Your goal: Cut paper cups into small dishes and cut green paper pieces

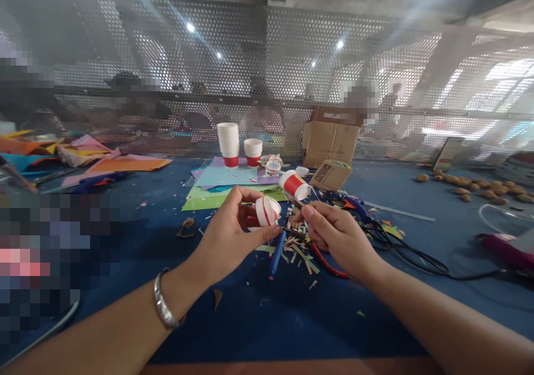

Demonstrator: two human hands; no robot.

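My left hand (233, 233) pinches a small white paper cup with red stripes (267, 210) between thumb and fingers, held just above the blue table. My right hand (336, 236) is closed on scissors with red handles (321, 258); the blades point toward the striped cup. Behind them a red-and-white paper cup (294, 185) lies on its side. Below my hands lie paper scraps (298, 250) and a blue stick (276, 254).
A stack of white cups (228, 143) and a single cup (252, 152) stand on coloured paper sheets (217, 180). Cardboard boxes (330, 141) sit behind. Black cables (409, 255) run right toward a purple tool (507, 250). Coloured paper (83, 155) lies at left; brown round pieces (471, 184) at right.
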